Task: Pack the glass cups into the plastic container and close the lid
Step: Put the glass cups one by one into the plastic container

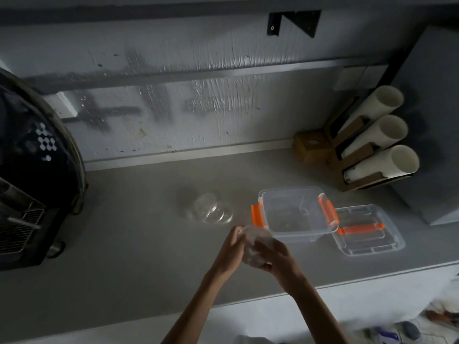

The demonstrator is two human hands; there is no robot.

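Below centre of the frame, both hands, left hand [229, 250] and right hand [278, 259], grip a glass cup [253, 247] between them, apparently tilted, just left of the open plastic container [296, 214]. Its lid [370, 230] lies right. More cups [211, 211] sit left on the table [124, 244], clear in front.

Wide bare table [129, 244] lies open left and front of the hands. Ahead-left, glass cups [211, 211] stand in the way. The open plastic container [295, 212] mouth is unblocked from above, its lid [367, 229] lying just beside it on the right. Paper-cup dispenser [372, 145] crowds the far right; a dark machine [32, 170] walls off the left.
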